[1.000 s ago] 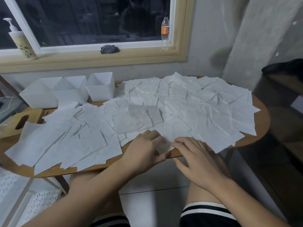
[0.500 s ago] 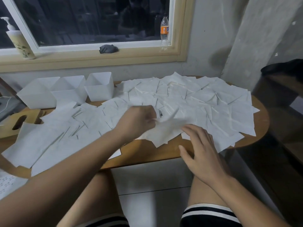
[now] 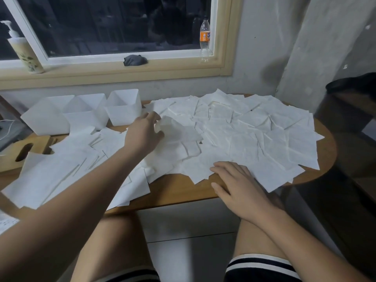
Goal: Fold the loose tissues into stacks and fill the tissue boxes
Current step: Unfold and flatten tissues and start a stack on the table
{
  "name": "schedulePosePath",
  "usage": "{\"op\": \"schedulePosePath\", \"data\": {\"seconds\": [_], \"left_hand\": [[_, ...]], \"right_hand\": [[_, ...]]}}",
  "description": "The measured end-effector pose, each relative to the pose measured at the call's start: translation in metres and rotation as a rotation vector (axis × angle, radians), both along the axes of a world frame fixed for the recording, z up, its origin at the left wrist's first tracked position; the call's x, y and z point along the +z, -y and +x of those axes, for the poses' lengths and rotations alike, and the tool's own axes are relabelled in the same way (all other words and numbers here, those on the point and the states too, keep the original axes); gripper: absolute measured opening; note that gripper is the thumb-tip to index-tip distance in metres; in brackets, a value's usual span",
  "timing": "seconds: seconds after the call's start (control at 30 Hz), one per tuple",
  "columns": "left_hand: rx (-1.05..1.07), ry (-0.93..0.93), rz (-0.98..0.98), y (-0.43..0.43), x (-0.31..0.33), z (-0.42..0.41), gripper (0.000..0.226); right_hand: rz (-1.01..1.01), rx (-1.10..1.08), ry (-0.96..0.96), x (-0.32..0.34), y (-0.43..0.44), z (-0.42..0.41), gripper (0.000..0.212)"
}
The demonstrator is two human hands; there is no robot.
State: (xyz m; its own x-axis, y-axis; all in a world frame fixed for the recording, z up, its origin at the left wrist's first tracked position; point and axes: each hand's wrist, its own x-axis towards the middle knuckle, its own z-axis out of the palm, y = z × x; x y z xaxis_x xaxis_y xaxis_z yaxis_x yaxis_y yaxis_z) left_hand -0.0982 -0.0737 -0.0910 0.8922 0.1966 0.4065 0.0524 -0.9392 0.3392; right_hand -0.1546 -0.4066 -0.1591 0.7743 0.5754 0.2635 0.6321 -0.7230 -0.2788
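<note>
Step in hand, as I judge it: picking a single sheet to fold. It is early, with no stacks visible.

Left hand (image 3: pixel 143 135) pinches one lifted tissue (image 3: pixel 179 132), which trails to the right of that hand. Right hand (image 3: pixel 238 184) lies flat, fingers spread, pressing the loose tissues (image 3: pixel 264 139) near the front edge of the worktop (image 3: pixel 183 192). The other sheets lie beyond and on both sides of the hands.

Three tissue boxes (image 3: pixel 124 117) stand just beyond the left hand, to its left. They are open-topped and look empty.

Next move probably calls for laying the held sheet square and creasing it. The paper is thin, so a light grip.
</note>
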Motion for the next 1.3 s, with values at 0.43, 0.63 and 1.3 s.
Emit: {"op": "schedulePosePath", "data": {"seconds": [0.43, 0.63, 1.3], "left_hand": [[-0.240, -0.006, 0.082, 0.062, -0.030, -0.084, 0.027], [-0.357, -0.024, 0.122, 0.094, -0.060, -0.103, 0.015], [-0.440, 0.092, 0.154, 0.073, -0.077, -0.212, 0.010]], "right_hand": [[-0.109, 0.030, 0.134, 0.008, -0.008, 0.032, 0.011], [-0.134, 0.013, 0.273, 0.006, -0.014, 0.028, 0.014], [0.038, 0.181, 0.058, 0.010, -0.004, -0.039, 0.015]]}}
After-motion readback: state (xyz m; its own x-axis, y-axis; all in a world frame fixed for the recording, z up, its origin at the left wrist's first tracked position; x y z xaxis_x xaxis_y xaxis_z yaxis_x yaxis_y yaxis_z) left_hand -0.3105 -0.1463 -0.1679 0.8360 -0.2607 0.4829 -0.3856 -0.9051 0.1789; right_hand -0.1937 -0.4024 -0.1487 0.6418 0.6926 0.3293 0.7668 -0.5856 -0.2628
